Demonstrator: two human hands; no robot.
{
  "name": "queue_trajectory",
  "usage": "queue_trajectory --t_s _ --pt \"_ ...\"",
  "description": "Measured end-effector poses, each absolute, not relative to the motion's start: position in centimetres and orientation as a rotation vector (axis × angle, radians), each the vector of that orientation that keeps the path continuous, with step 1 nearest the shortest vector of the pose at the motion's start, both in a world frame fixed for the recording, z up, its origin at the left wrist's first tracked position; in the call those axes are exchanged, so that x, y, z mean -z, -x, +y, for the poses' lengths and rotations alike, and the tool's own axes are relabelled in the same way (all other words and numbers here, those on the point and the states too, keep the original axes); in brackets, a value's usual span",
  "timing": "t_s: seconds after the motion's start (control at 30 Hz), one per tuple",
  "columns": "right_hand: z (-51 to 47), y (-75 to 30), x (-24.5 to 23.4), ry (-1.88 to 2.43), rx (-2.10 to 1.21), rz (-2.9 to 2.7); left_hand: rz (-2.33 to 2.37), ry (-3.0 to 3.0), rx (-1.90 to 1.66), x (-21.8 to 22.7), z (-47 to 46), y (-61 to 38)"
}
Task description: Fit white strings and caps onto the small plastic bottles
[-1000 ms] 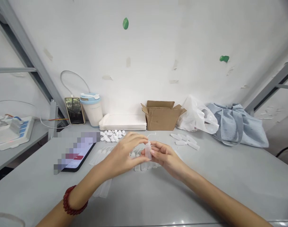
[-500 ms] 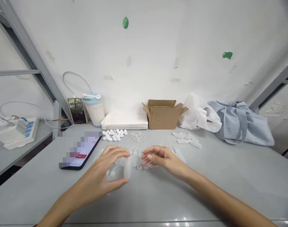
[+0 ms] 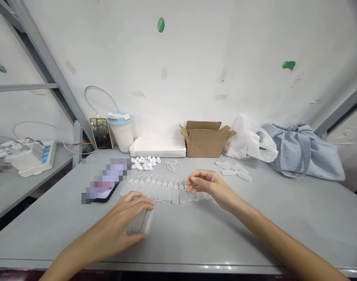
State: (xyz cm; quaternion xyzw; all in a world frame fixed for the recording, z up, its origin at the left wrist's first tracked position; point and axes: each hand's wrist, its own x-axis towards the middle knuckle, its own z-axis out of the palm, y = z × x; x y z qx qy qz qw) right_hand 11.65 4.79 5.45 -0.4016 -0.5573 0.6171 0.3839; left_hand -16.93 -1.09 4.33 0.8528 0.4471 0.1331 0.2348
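Observation:
My left hand (image 3: 128, 218) is at the front left of the table, thumb and fingers spanning the ends of a clear plastic piece (image 3: 148, 223). More clear plastic shows under the palm, partly hidden. Behind the hands runs a row of frosted plastic pieces with thin white loops (image 3: 166, 192), lying side by side. My right hand (image 3: 206, 182) hovers over the right part of this row with fingers curled and thumb against them. Whatever it pinches, if anything, is too small to make out.
Small white caps (image 3: 145, 163), white strings (image 3: 172, 166) and loose frosted pieces (image 3: 235, 171) lie farther back. Along the wall stand a tumbler (image 3: 121, 134), white trays (image 3: 157, 148), a cardboard box (image 3: 206, 143), a plastic bag (image 3: 244, 140) and a blue bag (image 3: 310, 152). A phone (image 3: 106, 193) lies left.
My left hand has moved down and toward me with the clear plastic piece, uncovering more of the row. My right hand has shifted slightly right and up, its fingers still curled. The view has tilted slightly.

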Motion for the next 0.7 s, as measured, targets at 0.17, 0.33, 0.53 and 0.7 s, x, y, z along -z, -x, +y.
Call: queue_trajectory --t_s 0.17,0.33,0.53,0.7 --pt "4.8 -11.8 -5.8 1.026 -1.555 -1.422 1.267 -2.386 -0.35 -3.8 -0.8 16.9" --pt "5.0 -12.1 -6.1 1.021 -1.513 -1.439 1.252 -2.423 -0.36 -3.9 -0.7 17.2" --pt "6.3 -13.3 -6.3 1.097 -1.293 -1.531 1.394 -2.425 -0.568 -7.0 1.5 17.0" --pt "9.2 -16.3 -5.6 1.327 -0.456 -1.868 1.658 -2.227 -0.847 -9.6 7.1 16.0"
